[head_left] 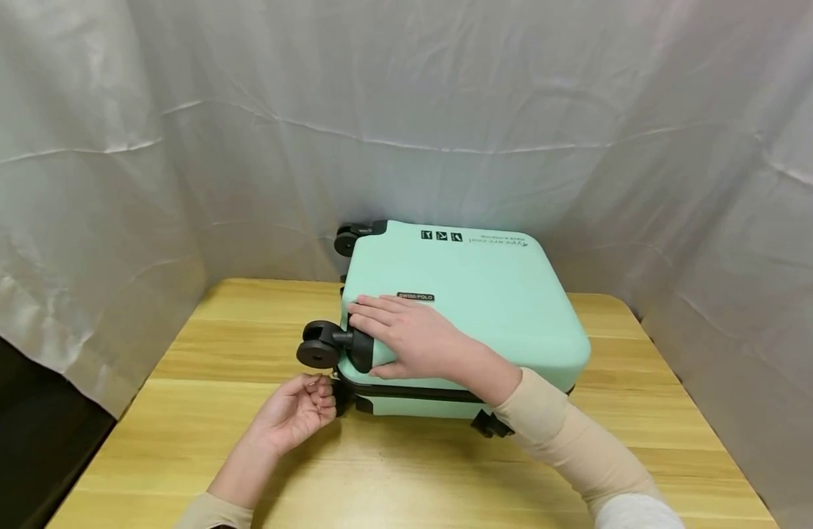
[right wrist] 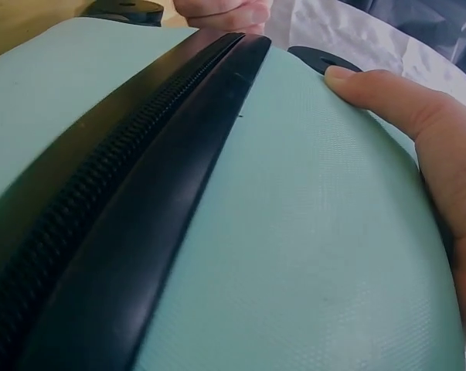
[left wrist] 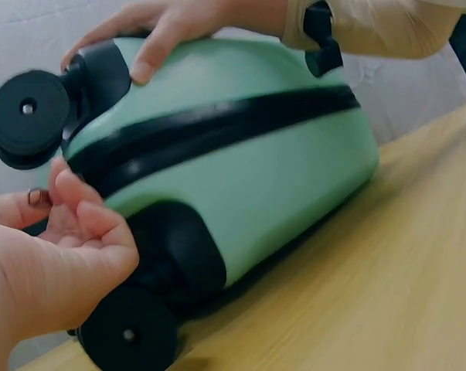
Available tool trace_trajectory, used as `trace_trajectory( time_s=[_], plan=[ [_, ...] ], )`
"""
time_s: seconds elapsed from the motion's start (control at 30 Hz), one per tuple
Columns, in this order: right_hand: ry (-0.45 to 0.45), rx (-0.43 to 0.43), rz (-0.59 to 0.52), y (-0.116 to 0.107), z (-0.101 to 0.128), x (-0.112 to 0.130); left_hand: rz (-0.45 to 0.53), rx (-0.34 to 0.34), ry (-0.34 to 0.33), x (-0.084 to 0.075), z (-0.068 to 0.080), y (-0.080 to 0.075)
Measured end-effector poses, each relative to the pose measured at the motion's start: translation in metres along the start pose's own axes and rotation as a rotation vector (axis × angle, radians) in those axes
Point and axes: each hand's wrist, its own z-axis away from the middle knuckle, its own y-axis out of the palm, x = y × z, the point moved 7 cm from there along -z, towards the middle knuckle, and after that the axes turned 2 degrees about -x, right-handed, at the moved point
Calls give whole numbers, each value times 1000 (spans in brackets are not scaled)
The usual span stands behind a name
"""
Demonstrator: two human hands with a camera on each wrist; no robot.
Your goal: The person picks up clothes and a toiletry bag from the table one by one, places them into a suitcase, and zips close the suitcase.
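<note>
A mint-green suitcase (head_left: 472, 294) lies flat on the wooden table, its black wheels (head_left: 318, 345) pointing left. My right hand (head_left: 413, 334) rests on its upper shell at the near left corner, fingers stretched over the black corner guard and thumb on the front side. At the same corner, just below the upper wheel, my left hand (head_left: 299, 411) has its fingers curled and pinches a small metal zipper pull (left wrist: 38, 198), mostly hidden by the fingertips. The black zipper (right wrist: 101, 178) runs along the side between the two shells, and its teeth look closed in the right wrist view.
Grey-white curtains (head_left: 406, 110) hang behind the table and on both sides. Wooden tabletop (head_left: 393, 477) shows in front of the suitcase and at its left and right. A black handle piece (head_left: 490, 424) juts from the suitcase's near side, close to the right forearm.
</note>
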Motion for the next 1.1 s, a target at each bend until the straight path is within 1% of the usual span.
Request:
trace_trajectory(
  time_s=[0.1, 0.2, 0.4, 0.57, 0.63, 0.7, 0.87, 1.03, 1.1],
  plan=[
    [3, -9, -5, -1, 4, 1, -62, 30, -35, 4, 0, 0],
    [-4, -36, 17, -2, 5, 4, -108, 37, -61, 6, 1, -1],
    [-38, -98, 130, -2, -4, 11, -175, 38, -59, 6, 1, -4],
    [-63, -158, 189, -1, -9, 16, -203, 82, -80, 11, 0, -5],
    [-65, -172, 203, -1, -11, 16, -213, 104, -87, 12, -1, -4],
    [-63, -177, 219, -1, -12, 16, -217, 108, -84, 12, -2, -3],
    [-59, -165, 246, -1, -14, 13, -259, 72, -27, 7, -3, -2],
    [-60, -160, 239, -2, -14, 10, -353, 42, 93, 0, -3, 1],
    [-57, -165, 227, -3, -14, 9, -363, 24, 144, -2, -3, 2]
  ],
)
